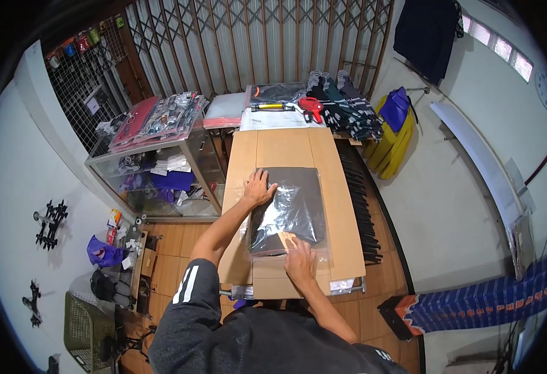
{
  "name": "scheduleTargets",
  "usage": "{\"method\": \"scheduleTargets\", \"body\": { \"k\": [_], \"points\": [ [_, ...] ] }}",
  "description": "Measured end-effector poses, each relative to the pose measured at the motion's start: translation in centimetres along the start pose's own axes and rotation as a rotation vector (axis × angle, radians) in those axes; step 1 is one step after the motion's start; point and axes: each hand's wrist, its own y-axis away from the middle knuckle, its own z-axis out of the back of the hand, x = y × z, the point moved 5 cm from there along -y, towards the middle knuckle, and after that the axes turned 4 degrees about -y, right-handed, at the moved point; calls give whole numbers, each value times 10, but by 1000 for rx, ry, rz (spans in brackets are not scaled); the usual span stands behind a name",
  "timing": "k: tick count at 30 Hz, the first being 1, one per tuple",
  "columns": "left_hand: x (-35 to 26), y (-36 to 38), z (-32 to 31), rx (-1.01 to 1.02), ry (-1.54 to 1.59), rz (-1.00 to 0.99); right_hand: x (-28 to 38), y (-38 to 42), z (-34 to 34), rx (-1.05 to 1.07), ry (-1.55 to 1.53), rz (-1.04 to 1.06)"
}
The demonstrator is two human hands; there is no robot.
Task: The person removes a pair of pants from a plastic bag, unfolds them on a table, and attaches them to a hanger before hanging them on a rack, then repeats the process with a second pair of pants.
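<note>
A dark folded item in a clear plastic bag [295, 209] lies flat on a cardboard-topped table [345, 230]. My left hand [260, 187] rests on the bag's upper left part, with its fingers spread. At the bag's lower end, near its opening edge, is my right hand [301, 262]; its fingertips touch the plastic, and whether they pinch it is too small to tell. Light reflects off the middle of the bag.
Beyond the table are papers [273, 119], a red tool [311, 109] and folded dark garments [348, 112]. A glass cabinet [155, 168] with packages on top stands at the left. Black rods line the table's right side. A green basket [86, 330] is at lower left.
</note>
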Motion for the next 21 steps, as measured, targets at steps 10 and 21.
{"method": "scheduleTargets", "body": {
  "k": [10,21],
  "points": [
    [8,-26,-10,109,-57,132,-28,-8,5,74,103,-91],
    [3,-38,-5,334,-31,238,-41,-27,27,181,89,70]
  ]
}}
